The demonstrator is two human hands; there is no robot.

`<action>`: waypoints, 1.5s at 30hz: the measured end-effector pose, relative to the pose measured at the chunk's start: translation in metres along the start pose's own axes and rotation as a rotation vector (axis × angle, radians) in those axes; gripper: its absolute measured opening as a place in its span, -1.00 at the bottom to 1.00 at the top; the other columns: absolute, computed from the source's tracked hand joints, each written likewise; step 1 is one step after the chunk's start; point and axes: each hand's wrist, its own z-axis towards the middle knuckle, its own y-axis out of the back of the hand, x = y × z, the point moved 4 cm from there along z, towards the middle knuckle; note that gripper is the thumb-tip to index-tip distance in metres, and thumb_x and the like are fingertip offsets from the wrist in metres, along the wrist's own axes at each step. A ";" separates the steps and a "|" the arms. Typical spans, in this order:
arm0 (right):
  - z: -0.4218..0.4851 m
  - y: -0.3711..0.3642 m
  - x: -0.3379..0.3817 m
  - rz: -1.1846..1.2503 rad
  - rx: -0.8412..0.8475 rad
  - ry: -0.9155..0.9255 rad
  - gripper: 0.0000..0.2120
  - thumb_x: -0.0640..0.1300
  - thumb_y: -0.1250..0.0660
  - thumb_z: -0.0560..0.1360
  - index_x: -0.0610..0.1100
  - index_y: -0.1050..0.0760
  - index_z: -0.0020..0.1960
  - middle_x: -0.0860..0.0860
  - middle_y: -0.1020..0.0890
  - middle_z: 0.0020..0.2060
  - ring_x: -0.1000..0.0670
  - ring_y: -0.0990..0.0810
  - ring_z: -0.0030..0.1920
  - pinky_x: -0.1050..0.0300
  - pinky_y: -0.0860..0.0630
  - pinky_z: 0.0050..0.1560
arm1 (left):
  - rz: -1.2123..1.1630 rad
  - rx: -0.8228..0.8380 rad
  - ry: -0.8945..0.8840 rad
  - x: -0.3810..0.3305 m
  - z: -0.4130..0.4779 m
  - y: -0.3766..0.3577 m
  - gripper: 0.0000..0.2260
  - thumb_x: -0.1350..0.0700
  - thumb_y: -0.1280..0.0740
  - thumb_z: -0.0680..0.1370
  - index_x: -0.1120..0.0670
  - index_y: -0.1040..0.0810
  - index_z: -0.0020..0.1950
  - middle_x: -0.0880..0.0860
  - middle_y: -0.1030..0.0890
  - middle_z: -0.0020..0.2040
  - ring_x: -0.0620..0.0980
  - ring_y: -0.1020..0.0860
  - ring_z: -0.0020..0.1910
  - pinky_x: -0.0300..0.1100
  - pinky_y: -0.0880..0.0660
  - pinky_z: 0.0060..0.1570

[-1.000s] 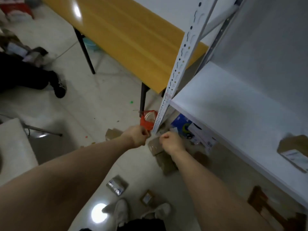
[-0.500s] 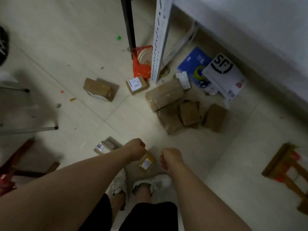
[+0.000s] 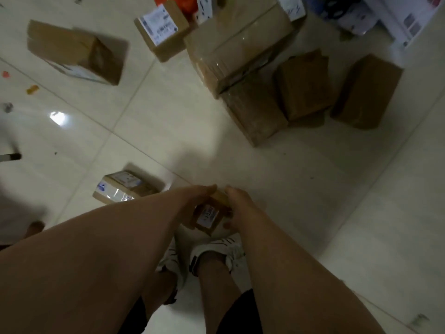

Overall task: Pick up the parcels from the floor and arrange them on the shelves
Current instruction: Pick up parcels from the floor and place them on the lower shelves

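Cardboard parcel [image 3: 209, 216], small, white-labelled, at floor level just ahead of white shoes [image 3: 220, 249]. Right hand [image 3: 237, 207] fingers wrapped round its side; left hand [image 3: 200, 194] touches far edge, finger curl unclear. Likely light, stiff; best held by opposite edges. Larger taped box [image 3: 240, 44] lies beyond.

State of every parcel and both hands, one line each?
Small brown labelled parcel: held between both hands.
Right hand: curled round it.
Left hand: touching it, grip unclear.
Clear-taped brown parcel: lying on floor.
Large taped cardboard box: lying partly over lower brown box.
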 end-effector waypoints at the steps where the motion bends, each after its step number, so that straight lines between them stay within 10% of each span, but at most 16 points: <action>1: 0.003 -0.003 0.000 0.030 0.024 0.004 -0.81 -0.06 -0.17 0.66 -0.12 -0.47 -0.05 -0.03 -0.51 -0.23 0.00 -0.48 -0.28 0.04 -0.46 -0.12 | -0.032 0.043 0.013 0.003 -0.002 -0.003 -0.55 -0.23 -0.32 0.54 0.18 -0.49 -0.12 0.11 -0.62 -0.24 0.15 -0.64 -0.27 -0.03 -0.53 -0.26; 3: -0.010 -0.002 0.001 0.088 -0.003 -0.006 -0.74 -0.05 -0.16 0.67 -0.12 -0.42 -0.15 -0.08 -0.51 -0.25 -0.04 -0.50 -0.29 0.09 -0.44 -0.26 | -0.056 0.059 0.035 0.004 -0.019 0.000 -0.64 -0.16 -0.41 0.50 0.15 -0.54 -0.17 0.13 -0.63 -0.39 0.08 -0.63 -0.44 -0.15 -0.51 -0.34; 8: -0.101 0.003 0.018 0.111 0.011 0.046 -0.85 -0.10 -0.23 0.62 -0.15 -0.49 -0.05 -0.08 -0.57 -0.09 -0.06 -0.56 -0.08 0.05 -0.53 -0.19 | -0.119 0.059 -0.046 0.003 -0.110 0.035 -0.70 -0.03 -0.43 0.47 0.20 -0.53 -0.06 0.21 -0.61 0.05 0.17 -0.58 0.11 -0.07 -0.52 0.06; 13: -0.244 0.016 0.058 0.157 0.003 0.205 -0.85 -0.10 -0.26 0.62 -0.15 -0.52 -0.05 -0.12 -0.61 -0.09 -0.06 -0.58 -0.10 0.07 -0.56 -0.21 | -0.214 0.114 -0.169 0.001 -0.253 0.063 -0.65 -0.03 -0.46 0.33 0.18 -0.58 -0.03 0.19 -0.67 -0.25 0.16 -0.62 -0.25 -0.14 -0.56 -0.41; 17: -0.380 0.035 0.098 0.060 -0.022 0.334 -0.93 -0.08 -0.30 0.59 -0.06 -0.50 -0.06 -0.10 -0.59 -0.11 -0.06 -0.60 -0.14 0.09 -0.59 -0.19 | -0.264 0.205 -0.269 -0.004 -0.383 0.081 -0.53 -0.02 -0.50 0.14 0.09 -0.57 0.00 0.16 -0.65 -0.07 0.15 -0.62 -0.10 -0.09 -0.50 0.11; 24: -0.611 0.056 0.180 -0.192 -0.185 0.673 -0.98 -0.11 -0.35 0.57 -0.04 -0.53 -0.01 -0.07 -0.60 -0.11 -0.04 -0.61 -0.16 0.10 -0.55 -0.25 | -0.080 0.428 -0.664 -0.013 -0.605 0.146 -0.56 -0.21 -0.49 0.20 0.04 -0.62 -0.07 0.15 -0.63 -0.12 0.13 -0.56 -0.14 -0.09 -0.48 -0.12; 32: -0.836 0.012 0.209 -0.401 -0.033 0.947 -0.62 0.30 -0.34 0.48 0.04 -0.71 -0.23 -0.02 -0.74 -0.20 -0.08 -0.69 -0.08 -0.03 -0.52 0.09 | 0.040 0.701 -0.944 0.004 -0.793 0.223 -0.44 -0.31 -0.37 0.34 0.02 -0.55 0.19 0.18 -0.54 0.20 0.14 -0.54 0.04 -0.04 -0.39 -0.02; 39: -0.965 -0.002 0.210 -0.446 -0.026 1.277 -0.35 0.36 -0.47 0.29 -0.08 -0.61 0.18 -0.07 -0.73 -0.04 -0.04 -0.70 -0.05 -0.07 -0.65 0.03 | 0.039 0.732 -1.213 0.022 -0.914 0.264 -0.30 -0.44 -0.26 0.41 0.11 -0.62 0.23 0.24 -0.62 0.19 0.22 -0.60 0.11 -0.06 -0.54 -0.01; 45: -1.043 0.019 0.211 -0.275 -0.122 1.450 -0.23 0.47 -0.49 0.14 0.00 -0.64 0.17 -0.08 -0.73 0.03 -0.09 -0.71 0.04 -0.21 -0.58 0.20 | 0.078 0.719 -1.493 0.042 -0.998 0.274 -0.21 -0.23 -0.58 0.27 0.07 -0.49 0.41 0.23 -0.51 0.33 0.29 -0.46 0.32 0.29 -0.38 0.31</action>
